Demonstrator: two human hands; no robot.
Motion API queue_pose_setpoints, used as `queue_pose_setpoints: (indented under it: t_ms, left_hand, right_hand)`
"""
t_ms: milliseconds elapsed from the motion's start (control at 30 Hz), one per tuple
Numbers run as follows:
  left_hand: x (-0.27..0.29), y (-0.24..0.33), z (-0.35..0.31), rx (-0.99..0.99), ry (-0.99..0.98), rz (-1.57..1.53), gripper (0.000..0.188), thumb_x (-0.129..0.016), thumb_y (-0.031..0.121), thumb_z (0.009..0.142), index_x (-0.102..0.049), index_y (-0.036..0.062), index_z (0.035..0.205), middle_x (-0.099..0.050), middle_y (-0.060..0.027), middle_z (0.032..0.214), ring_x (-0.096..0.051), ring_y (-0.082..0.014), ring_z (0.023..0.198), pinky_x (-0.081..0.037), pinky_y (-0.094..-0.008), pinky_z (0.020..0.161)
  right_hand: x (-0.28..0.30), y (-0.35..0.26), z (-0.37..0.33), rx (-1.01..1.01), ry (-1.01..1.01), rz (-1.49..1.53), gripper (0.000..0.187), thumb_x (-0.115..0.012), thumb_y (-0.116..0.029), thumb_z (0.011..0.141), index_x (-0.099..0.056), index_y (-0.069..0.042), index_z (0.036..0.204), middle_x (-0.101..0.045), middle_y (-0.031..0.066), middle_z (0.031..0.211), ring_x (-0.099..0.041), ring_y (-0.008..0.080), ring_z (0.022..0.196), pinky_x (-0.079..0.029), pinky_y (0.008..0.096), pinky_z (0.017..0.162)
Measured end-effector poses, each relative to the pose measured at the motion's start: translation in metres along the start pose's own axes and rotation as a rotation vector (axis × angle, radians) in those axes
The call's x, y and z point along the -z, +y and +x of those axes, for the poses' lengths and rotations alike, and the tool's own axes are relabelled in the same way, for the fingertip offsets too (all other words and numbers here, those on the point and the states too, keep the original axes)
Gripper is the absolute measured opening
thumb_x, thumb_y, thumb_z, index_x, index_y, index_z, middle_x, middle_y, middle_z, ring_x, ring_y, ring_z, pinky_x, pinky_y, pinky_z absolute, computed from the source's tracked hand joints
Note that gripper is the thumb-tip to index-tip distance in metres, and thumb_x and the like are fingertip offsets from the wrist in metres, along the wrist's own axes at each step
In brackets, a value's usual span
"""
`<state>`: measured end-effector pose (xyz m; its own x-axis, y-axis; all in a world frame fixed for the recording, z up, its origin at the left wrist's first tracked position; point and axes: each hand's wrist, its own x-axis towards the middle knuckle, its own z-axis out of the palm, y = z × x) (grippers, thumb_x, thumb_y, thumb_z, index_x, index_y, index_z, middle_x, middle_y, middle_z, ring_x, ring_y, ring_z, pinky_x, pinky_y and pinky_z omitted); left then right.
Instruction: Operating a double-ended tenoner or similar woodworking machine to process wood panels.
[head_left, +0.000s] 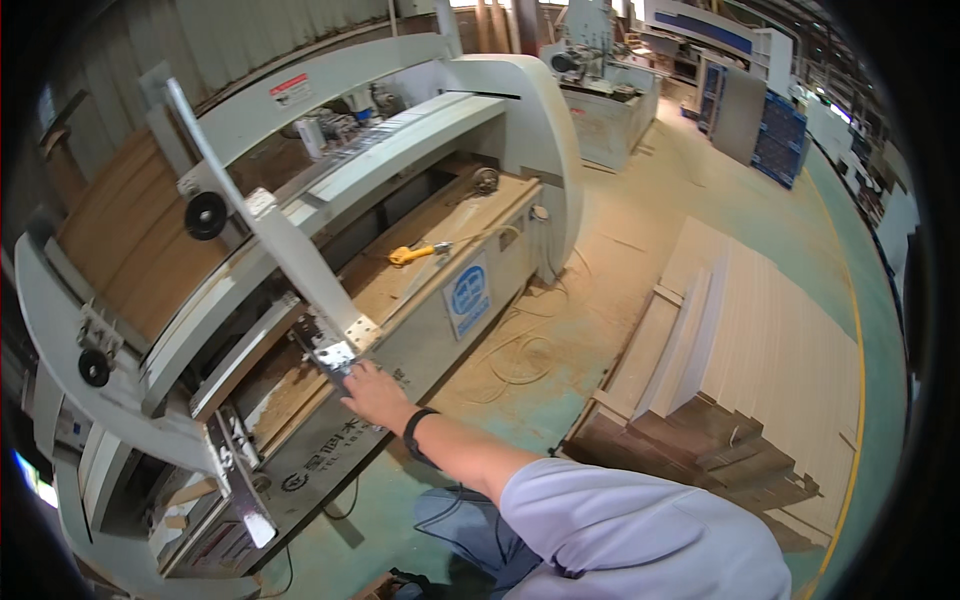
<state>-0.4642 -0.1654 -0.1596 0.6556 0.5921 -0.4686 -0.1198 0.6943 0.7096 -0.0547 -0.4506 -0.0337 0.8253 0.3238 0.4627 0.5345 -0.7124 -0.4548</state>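
Observation:
My right hand (378, 393), with a black band round its wrist, reaches out over the front edge of a large pale-grey machine (560, 150). Its fingers are closed round the near end of a grey metal bar (335, 358), at the foot of a slanting pale arm (295, 255); the fingertips are partly hidden. On the machine's dusty wooden bed (440, 225), beyond the hand, lies a yellow air blow gun (410, 255) with a hose. My left hand is out of view.
A tall stack of pale boards (770, 350) stands on the right. A yellow hose (515, 365) lies coiled on the dusty floor beside the machine. Another metal arm (240, 480) juts from the machine's front. Blue-sided panels (780, 140) stand farther back.

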Motion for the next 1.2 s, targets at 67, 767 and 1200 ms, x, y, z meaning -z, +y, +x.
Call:
queue_pose_setpoints:
  t_ms: [67, 767, 1200]
  left_hand:
    - [0.002, 0.004, -0.005, -0.012, 0.149, 0.013, 0.031, -0.051, 0.020, 0.086, -0.044, -0.0011, 0.108, -0.044, -0.0191, 0.116, -0.047, -0.0267, 0.101, -0.044, -0.0381, 0.086]
    - [-0.014, -0.027, -0.004, -0.001, 0.064, -0.207, 0.023, -0.050, 0.026, 0.089, -0.047, 0.0047, 0.095, -0.058, -0.0110, 0.095, -0.057, -0.0255, 0.093, -0.047, -0.0362, 0.081]
    - [-0.035, -0.019, -0.012, -0.064, 0.132, -0.123, 0.029, -0.055, 0.030, 0.086, -0.047, 0.0044, 0.099, -0.057, -0.0119, 0.100, -0.058, -0.0247, 0.094, -0.046, -0.0352, 0.081]
  right_hand:
    - [-0.006, -0.005, 0.005, 0.024, 0.023, -0.021, 0.029, -0.058, -0.029, 0.077, -0.055, -0.002, 0.088, -0.052, 0.0129, 0.098, -0.045, 0.0292, 0.102, -0.045, 0.0386, 0.078]
    - [-0.020, 0.007, -0.005, 0.172, 0.089, -0.085, 0.030, -0.063, -0.023, 0.074, -0.054, -0.002, 0.093, -0.052, 0.0124, 0.104, -0.045, 0.0315, 0.101, -0.040, 0.0383, 0.085]
    - [-0.013, 0.007, 0.002, 0.098, -0.054, -0.151, 0.027, -0.057, -0.023, 0.080, -0.052, -0.003, 0.098, -0.050, 0.0131, 0.106, -0.044, 0.0319, 0.101, -0.040, 0.0395, 0.086]
